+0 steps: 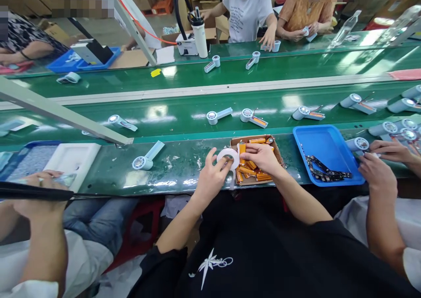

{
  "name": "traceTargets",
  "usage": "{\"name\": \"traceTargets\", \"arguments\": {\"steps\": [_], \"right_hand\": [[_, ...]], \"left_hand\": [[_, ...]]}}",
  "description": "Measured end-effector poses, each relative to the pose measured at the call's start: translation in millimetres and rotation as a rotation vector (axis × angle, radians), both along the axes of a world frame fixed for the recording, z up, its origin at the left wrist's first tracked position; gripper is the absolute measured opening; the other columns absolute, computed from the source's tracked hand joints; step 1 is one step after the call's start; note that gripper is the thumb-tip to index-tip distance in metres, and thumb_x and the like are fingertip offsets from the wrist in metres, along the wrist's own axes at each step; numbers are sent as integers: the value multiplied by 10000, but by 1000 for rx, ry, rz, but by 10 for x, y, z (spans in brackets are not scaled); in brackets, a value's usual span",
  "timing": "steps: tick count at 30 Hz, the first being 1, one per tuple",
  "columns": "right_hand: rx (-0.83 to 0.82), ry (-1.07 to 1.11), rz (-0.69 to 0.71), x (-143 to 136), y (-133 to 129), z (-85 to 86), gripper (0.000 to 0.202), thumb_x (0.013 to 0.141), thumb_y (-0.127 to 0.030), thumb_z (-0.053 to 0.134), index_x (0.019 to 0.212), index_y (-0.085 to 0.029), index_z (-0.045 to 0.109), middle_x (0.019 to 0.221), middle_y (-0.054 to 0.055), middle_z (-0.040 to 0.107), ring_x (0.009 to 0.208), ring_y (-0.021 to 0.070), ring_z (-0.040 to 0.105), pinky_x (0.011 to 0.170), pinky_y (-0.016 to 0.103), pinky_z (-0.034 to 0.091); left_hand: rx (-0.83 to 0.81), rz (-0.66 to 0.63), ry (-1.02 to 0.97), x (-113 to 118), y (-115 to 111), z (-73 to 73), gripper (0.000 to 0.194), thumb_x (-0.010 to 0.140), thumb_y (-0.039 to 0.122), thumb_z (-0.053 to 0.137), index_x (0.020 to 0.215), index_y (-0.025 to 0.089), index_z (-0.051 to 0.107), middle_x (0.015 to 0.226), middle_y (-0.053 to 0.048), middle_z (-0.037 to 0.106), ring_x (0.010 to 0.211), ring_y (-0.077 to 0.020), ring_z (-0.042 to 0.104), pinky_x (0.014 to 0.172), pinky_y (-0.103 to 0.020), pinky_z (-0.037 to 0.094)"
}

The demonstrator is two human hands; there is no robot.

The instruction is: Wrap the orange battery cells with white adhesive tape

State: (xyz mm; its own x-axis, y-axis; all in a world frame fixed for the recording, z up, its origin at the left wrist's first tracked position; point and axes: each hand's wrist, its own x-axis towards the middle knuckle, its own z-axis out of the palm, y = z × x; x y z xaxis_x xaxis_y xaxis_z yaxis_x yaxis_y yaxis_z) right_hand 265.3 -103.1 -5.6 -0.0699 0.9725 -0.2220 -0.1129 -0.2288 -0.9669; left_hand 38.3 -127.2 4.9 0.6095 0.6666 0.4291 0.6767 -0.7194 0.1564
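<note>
My left hand (210, 175) grips a white roll of tape (228, 157) over the front edge of the green bench. My right hand (261, 155) meets the roll from the right, its fingers pinching at the tape and an orange battery cell (242, 149). Just behind both hands lies a shallow cardboard box (278, 151) filled with several orange cells. A pale blue handheld fan (146, 157) rests on the bench to the left.
A blue tray (324, 147) with dark circuit strips sits to the right, beside a neighbour's hands (378, 168). Another worker's hand (39, 188) is at the left by a white foam tray (74, 157). Several fans lie along the green conveyor (184, 111); people work across it.
</note>
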Motion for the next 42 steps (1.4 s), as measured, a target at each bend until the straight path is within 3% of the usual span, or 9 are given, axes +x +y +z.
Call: {"name": "traceTargets", "arguments": {"steps": [4, 7, 11, 13, 19, 25, 30, 37, 42], "right_hand": [[79, 394, -489, -375, -137, -77, 442, 674, -400, 941, 1042, -244, 755, 1058, 21, 825, 948, 193, 783, 860, 304, 649], [38, 476, -495, -357, -124, -98, 454, 666, -390, 954, 1032, -237, 733, 1026, 32, 820, 937, 208, 782, 824, 321, 665], [155, 416, -580, 418, 110, -3, 407, 674, -363, 957, 981, -239, 720, 984, -5, 795, 916, 157, 766, 821, 262, 660], [280, 378, -733, 869, 142, 83, 413, 721, -388, 928, 1040, -269, 695, 1054, -24, 782, 965, 123, 756, 840, 218, 645], [205, 279, -537, 1214, -312, 155, 658, 648, -282, 972, 1140, -352, 541, 939, -43, 796, 853, 197, 804, 655, 256, 660], [253, 300, -512, 965, -207, 130, 656, 680, -330, 968, 935, -305, 363, 859, -77, 792, 770, 195, 811, 592, 215, 634], [321, 266, -429, 734, 128, 222, 656, 701, -379, 954, 903, -296, 335, 883, -44, 810, 802, 214, 814, 662, 283, 672], [409, 108, -351, 801, 416, 186, 584, 687, -306, 937, 1121, -301, 546, 925, -18, 823, 874, 218, 809, 756, 348, 682], [364, -94, -164, 698, 1128, -37, 534, 680, -376, 905, 1105, -254, 604, 930, 12, 820, 883, 237, 800, 809, 388, 654]], "left_hand": [[89, 60, -141, 305, -90, -12, 277, 976, 264, 684, 1206, 115, 725, 959, -112, 763, 1268, -339, 673, 1188, -572, 522], [-19, 103, -299, 458, -286, -51, 263, 946, 315, 732, 1134, 133, 751, 874, -99, 753, 1274, -357, 677, 1119, -518, 583], [-302, -121, -373, 179, -487, -149, 195, 934, 342, 749, 1061, 195, 763, 874, -45, 777, 1171, -285, 735, 1203, -514, 514], [-340, -12, -313, -180, -421, -258, 197, 952, 318, 716, 1090, 188, 769, 984, -76, 800, 1260, -308, 689, 1246, -566, 445], [-550, 336, -139, -955, 234, -564, 352, 919, 470, 711, 1136, 208, 802, 1175, -87, 801, 1418, -360, 554, 1161, -542, 510], [-423, 298, -102, -136, 1169, -426, 363, 1033, 440, 531, 1099, 212, 806, 1178, -92, 791, 1219, -266, 667, 1140, -427, 495], [-339, 339, 245, 636, 2082, -413, 465, 1032, 417, 516, 1408, 183, 660, 1578, -187, 509, 1509, -445, 313, 1168, -679, 358], [-492, 165, 501, 621, 2573, -523, 274, 874, 108, 634, 1066, 181, 815, 1312, -193, 672, 1339, -377, 488, 1045, -507, 505], [-611, 103, 485, 491, 2791, -497, 197, 842, 250, 714, 1000, 253, 832, 1132, -83, 781, 1114, -263, 657, 953, -315, 509]]}}
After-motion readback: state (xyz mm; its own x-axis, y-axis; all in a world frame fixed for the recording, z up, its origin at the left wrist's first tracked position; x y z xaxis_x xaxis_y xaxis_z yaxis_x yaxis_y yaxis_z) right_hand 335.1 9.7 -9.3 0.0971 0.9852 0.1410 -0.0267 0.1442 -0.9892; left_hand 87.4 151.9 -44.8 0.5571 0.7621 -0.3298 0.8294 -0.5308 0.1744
